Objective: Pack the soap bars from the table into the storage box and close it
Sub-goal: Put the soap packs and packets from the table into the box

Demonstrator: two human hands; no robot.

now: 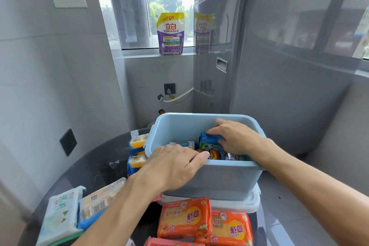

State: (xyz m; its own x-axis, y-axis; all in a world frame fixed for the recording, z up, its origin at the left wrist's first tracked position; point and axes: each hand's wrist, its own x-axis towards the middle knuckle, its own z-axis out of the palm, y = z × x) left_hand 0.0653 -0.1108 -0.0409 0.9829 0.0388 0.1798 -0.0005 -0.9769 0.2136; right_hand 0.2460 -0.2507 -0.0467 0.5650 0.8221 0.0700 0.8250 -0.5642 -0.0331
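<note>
The storage box (209, 177) sits on the table (95, 166), on its lid (235, 203). In it lie soap bars (214, 154), where my right hand (233, 136) reaches; my left hand (173, 166) rests on its near rim. More packs (205, 223) lie before it, others (136, 154) left of it. The washing machine (279, 56) stands behind it.

We see two bare forearms with no sleeves, our left hand (175, 168) and right hand (234, 136) without gloves; no rings or watch, as far as the wide-angle view shows.
</note>
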